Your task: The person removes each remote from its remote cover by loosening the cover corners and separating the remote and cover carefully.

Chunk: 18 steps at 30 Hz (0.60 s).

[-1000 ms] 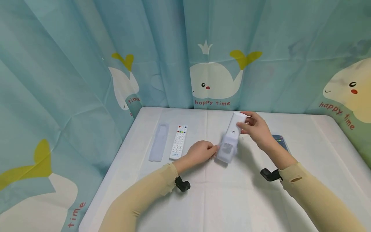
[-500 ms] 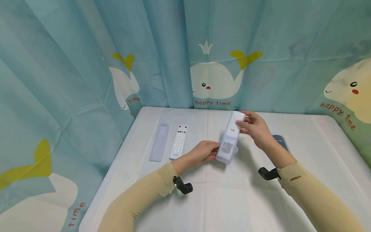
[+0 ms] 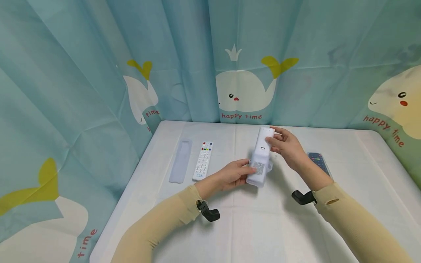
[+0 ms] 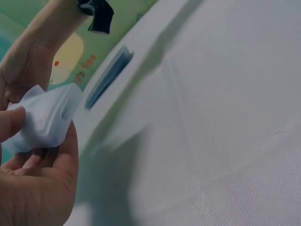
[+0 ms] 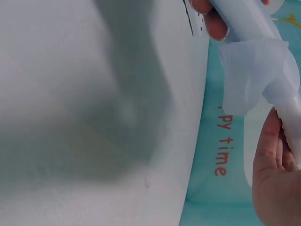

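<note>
Above the table, a white remote control (image 3: pixel 264 138) is held slantwise with its back facing up. Its lower part sits inside a translucent sleeve (image 5: pixel 249 70), whose loose edge sticks out at the side. My left hand (image 3: pixel 232 174) grips the sleeved lower end, thumb (image 4: pixel 11 123) on top and fingers beneath. At the upper end, my right hand (image 3: pixel 287 149) pinches the bare part between thumb and fingers. A small sticker shows through the sleeve near my left thumb. The remote's button side is hidden.
On the left of the white table (image 3: pixel 256 226) lie a flat translucent sleeve (image 3: pixel 180 162) and a white remote with buttons (image 3: pixel 203 160). A dark remote (image 3: pixel 318 162) lies right, partly behind my right forearm. A blue whale-print curtain (image 3: pixel 194 73) hangs behind.
My left hand has moved from the sleeve's edge to a grip around the lower end, thumb on top. The remote has turned slightly more upright and its top shifted left with my right hand.
</note>
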Motion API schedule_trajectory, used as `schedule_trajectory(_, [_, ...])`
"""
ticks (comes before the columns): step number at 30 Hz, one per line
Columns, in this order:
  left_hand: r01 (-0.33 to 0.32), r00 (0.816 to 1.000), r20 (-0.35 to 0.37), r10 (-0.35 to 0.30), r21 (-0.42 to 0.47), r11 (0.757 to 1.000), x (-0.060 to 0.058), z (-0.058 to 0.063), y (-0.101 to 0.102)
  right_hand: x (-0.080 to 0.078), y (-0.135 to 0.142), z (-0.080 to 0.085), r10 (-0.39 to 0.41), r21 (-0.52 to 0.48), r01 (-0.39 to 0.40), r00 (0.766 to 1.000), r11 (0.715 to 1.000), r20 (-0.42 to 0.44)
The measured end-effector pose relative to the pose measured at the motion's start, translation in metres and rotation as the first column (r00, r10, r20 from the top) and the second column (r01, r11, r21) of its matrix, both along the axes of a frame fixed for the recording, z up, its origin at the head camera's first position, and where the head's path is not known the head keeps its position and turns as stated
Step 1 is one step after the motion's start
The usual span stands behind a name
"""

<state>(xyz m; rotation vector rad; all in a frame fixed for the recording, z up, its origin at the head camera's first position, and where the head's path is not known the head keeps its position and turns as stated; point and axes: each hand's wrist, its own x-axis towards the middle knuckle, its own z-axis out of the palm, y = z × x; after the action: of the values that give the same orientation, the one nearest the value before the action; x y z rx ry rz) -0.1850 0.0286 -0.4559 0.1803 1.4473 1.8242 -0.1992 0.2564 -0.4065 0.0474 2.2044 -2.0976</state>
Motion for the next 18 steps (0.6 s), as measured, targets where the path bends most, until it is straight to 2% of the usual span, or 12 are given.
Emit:
schedule_trajectory(3, [-0.009, 0.999, -0.031, 0.009, -0.021, 1.0, 0.0, -0.001, 0.001, 0.0, 0.0, -0.001, 0.033, -0.07, -0.032, 0.999, 0.997, 0.015])
schedule_trajectory(6, [-0.003, 0.995, -0.098, -0.003, -0.057, 0.998, 0.001, -0.002, 0.002, 0.0, -0.001, -0.003, 0.06, -0.108, -0.057, 0.998, 0.993, 0.024])
schedule_trajectory(12, [0.098, 0.971, -0.207, -0.12, -0.113, 0.989, 0.003, -0.002, 0.002, -0.002, -0.001, -0.008, 0.044, -0.066, -0.039, 0.997, 0.997, 0.068])
schedule_trajectory(15, [0.137, 0.961, -0.224, -0.163, -0.127, 0.982, 0.003, -0.001, 0.0, -0.004, 0.001, -0.011, 0.038, -0.057, -0.033, 0.995, 0.998, 0.087])
schedule_trajectory(18, [0.148, 0.957, -0.23, -0.174, -0.127, 0.981, 0.003, -0.002, -0.001, -0.006, 0.003, -0.011, 0.038, -0.06, -0.033, 0.996, 0.998, 0.08])
